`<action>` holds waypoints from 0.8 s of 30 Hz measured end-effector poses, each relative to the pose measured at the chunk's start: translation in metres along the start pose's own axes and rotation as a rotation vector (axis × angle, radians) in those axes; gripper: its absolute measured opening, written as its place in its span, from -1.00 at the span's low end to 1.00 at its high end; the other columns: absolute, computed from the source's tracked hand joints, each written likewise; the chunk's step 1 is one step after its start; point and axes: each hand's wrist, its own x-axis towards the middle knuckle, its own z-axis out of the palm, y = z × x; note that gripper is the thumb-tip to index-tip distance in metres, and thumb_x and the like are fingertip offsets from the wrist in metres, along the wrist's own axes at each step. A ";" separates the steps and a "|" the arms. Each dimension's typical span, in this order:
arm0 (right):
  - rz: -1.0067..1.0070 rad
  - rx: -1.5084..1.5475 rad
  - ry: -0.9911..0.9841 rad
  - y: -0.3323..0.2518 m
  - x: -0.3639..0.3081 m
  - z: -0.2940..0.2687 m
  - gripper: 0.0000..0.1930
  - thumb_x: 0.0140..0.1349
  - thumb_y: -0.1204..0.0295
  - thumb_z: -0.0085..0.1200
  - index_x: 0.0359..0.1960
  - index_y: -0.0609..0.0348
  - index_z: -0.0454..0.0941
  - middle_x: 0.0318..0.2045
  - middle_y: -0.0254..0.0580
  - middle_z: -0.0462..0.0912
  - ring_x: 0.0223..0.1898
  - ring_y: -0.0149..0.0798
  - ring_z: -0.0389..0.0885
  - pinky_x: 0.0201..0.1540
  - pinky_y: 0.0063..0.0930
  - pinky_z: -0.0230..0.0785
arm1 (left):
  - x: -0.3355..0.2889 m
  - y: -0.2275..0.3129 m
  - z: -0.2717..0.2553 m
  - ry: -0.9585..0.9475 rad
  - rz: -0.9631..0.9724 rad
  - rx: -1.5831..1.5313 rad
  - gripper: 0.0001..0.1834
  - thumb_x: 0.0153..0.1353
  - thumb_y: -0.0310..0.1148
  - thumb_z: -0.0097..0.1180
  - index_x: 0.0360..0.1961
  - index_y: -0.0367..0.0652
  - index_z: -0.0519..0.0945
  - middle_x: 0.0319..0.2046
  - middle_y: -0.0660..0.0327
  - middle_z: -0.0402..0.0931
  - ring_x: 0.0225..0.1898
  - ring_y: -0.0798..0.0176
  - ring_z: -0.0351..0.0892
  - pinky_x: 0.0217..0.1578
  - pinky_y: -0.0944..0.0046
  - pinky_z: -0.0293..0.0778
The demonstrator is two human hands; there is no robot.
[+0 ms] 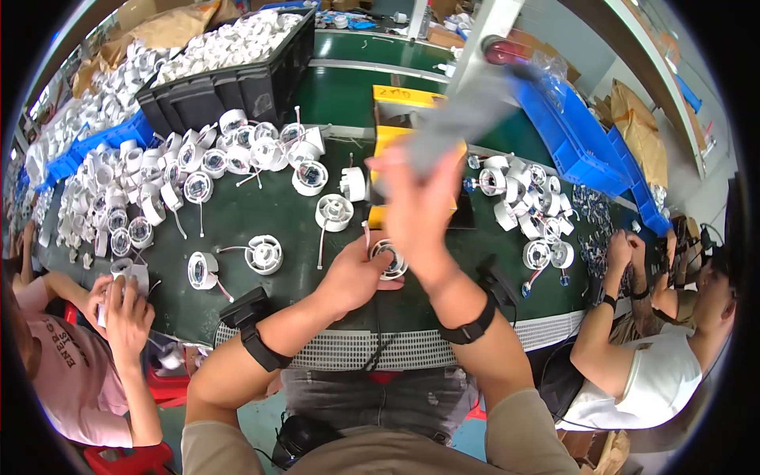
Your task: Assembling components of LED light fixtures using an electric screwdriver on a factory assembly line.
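Near the table's front edge, my left hand (pixel 352 273) is closed on a round white fan housing (pixel 393 267), with the thumb over its open face. Just above it, my right hand (pixel 423 210) is wrapped round a long grey handheld tool (pixel 461 123), smeared by motion; its exact kind is unclear. Behind that hand stands a yellow and black box-like holder (pixel 408 95), partly hidden. Left of my hands, loose white fan housings (pixel 264 255) with thin wires lie on the green table; another housing (pixel 335 212) stands nearer the holder.
Piles of white housings cover the left (pixel 103 190) and right (pixel 518 194) of the table. A black crate (pixel 214 99) full of white parts stands at the back left. Blue bins (pixel 570 138) line the right. Co-workers sit close on both sides, a pink sleeve (pixel 71 364) at left.
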 end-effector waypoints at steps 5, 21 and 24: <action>0.015 0.026 0.187 -0.022 0.031 -0.028 -0.57 0.34 0.40 -0.15 0.17 0.33 0.11 -0.66 -0.22 0.40 -0.71 -0.37 0.37 -0.59 -0.49 0.29 | -0.001 0.003 0.003 0.040 -0.045 0.008 -0.58 0.34 -0.45 -0.17 0.20 -0.36 0.27 -0.07 0.06 0.44 -0.21 0.22 0.59 -0.19 0.27 0.64; 0.056 -0.003 0.181 -0.009 0.030 -0.032 -0.66 0.34 0.37 -0.11 0.04 0.29 0.20 -0.71 -0.22 0.39 -0.72 -0.35 0.37 -0.58 -0.50 0.27 | -0.001 0.005 0.002 0.068 -0.064 0.025 -0.60 0.38 -0.47 -0.20 0.21 -0.36 0.25 -0.14 0.08 0.47 -0.24 0.18 0.62 -0.14 0.21 0.64; 0.057 -0.003 0.198 -0.008 0.030 -0.031 -0.66 0.33 0.36 -0.10 0.04 0.29 0.20 -0.71 -0.22 0.39 -0.72 -0.35 0.38 -0.58 -0.50 0.27 | -0.001 0.004 0.001 0.070 -0.064 0.019 -0.60 0.37 -0.45 -0.19 0.19 -0.37 0.27 -0.14 0.07 0.47 -0.25 0.22 0.61 -0.18 0.25 0.64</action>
